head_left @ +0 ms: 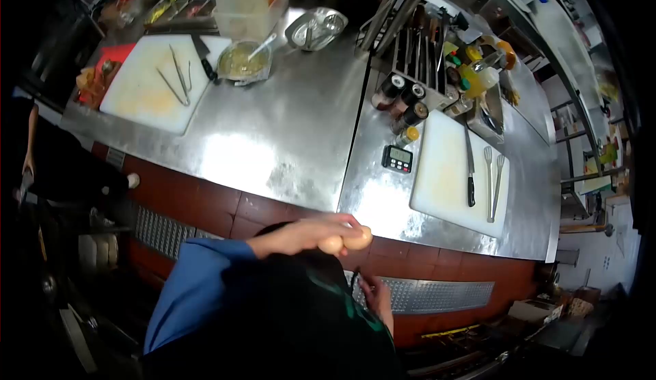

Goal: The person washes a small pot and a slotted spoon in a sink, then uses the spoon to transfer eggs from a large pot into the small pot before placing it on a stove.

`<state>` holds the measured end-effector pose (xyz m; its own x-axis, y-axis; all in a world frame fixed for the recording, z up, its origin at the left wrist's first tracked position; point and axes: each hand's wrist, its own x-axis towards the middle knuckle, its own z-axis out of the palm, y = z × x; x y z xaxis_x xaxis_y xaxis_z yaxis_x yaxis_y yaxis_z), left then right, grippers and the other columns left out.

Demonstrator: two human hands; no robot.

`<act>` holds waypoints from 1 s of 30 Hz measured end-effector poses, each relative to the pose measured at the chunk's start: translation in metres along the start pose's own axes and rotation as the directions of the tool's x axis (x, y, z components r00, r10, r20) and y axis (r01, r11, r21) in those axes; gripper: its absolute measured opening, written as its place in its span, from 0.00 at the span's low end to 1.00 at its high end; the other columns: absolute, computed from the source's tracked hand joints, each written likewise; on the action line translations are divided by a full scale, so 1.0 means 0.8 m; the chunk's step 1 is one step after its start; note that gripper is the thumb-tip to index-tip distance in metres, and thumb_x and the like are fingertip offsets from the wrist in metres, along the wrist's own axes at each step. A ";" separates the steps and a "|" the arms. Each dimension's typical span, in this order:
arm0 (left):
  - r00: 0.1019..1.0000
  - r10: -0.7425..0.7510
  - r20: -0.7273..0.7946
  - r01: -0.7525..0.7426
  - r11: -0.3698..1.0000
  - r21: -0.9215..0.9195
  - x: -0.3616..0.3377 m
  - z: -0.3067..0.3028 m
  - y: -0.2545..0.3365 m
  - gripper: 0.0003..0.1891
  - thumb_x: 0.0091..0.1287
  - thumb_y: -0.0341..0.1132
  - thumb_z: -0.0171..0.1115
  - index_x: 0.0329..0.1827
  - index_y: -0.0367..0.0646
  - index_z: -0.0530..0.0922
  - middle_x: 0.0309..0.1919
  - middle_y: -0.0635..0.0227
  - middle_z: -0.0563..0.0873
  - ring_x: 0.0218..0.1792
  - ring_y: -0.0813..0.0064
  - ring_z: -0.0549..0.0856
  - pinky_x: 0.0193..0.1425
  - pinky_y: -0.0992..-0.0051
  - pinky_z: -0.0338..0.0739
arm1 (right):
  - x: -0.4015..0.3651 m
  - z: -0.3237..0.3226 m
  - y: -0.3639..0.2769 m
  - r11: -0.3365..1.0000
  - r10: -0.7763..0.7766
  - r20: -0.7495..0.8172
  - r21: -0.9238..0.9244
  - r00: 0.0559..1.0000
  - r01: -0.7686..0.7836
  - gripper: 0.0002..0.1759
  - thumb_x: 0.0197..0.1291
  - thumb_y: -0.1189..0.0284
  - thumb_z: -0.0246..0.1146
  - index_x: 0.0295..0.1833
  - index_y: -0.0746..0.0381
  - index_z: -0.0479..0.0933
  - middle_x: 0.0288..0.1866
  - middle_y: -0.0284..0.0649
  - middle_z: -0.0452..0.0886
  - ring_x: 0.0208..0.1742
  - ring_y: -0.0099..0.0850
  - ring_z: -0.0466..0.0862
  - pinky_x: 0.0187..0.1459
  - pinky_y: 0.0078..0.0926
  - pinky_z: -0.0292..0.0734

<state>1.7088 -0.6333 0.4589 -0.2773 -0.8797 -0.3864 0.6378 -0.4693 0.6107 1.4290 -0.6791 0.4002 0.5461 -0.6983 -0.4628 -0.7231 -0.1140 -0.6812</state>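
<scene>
Two round, pale brown things that look like eggs (357,238) are in the grasp of my left hand (307,234), close to the front edge of the steel counter (287,127). Its fingers curl over them from above. Lower down, beside the dark apron, is my right hand (374,292), with its fingers bent around or against a thin dark item too small to name. The counter edge lies just beyond both hands.
At the right, a white cutting board (444,154) bears a knife (470,168) and tongs. A timer (397,159) and grinders stand beside it. Another board (137,93), a bowl (244,62) and a metal dish (316,29) are at the left. A person's arm (61,168) shows far left.
</scene>
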 end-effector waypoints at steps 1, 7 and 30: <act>0.998 0.038 -0.053 -0.040 0.998 -0.047 -0.026 0.047 -0.058 0.18 0.62 0.45 0.59 0.48 0.42 0.72 0.35 0.69 0.78 0.26 0.84 0.78 0.29 0.86 0.74 | -0.043 -0.023 0.047 0.994 -0.069 0.044 -0.084 0.997 0.072 0.14 0.58 0.66 0.60 0.42 0.66 0.78 0.30 0.43 0.81 0.30 0.26 0.77 0.32 0.25 0.71; 0.869 0.216 -0.445 -0.308 0.940 -0.146 -0.136 0.073 -0.085 0.18 0.66 0.44 0.53 0.50 0.39 0.71 0.35 0.65 0.79 0.29 0.82 0.78 0.32 0.83 0.74 | 0.071 -0.042 -0.069 0.888 -0.401 0.185 -0.163 0.897 0.431 0.17 0.58 0.60 0.60 0.32 0.65 0.80 0.21 0.42 0.78 0.23 0.25 0.75 0.29 0.26 0.70; 0.746 0.340 -0.573 -0.408 0.913 0.011 -0.225 -0.059 -0.062 0.22 0.56 0.29 0.64 0.54 0.35 0.71 0.35 0.61 0.80 0.25 0.78 0.80 0.28 0.83 0.76 | 0.285 0.046 -0.314 0.695 -0.531 -0.702 -0.040 0.475 0.718 0.11 0.52 0.70 0.67 0.26 0.65 0.75 0.23 0.35 0.71 0.23 0.21 0.69 0.26 0.18 0.64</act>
<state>1.7611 -0.4480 0.4653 0.4218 -0.7711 -0.4768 0.6874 -0.0709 0.7228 1.7508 -0.7832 0.4450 0.3468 -0.7667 0.5403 -0.1273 -0.6092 -0.7827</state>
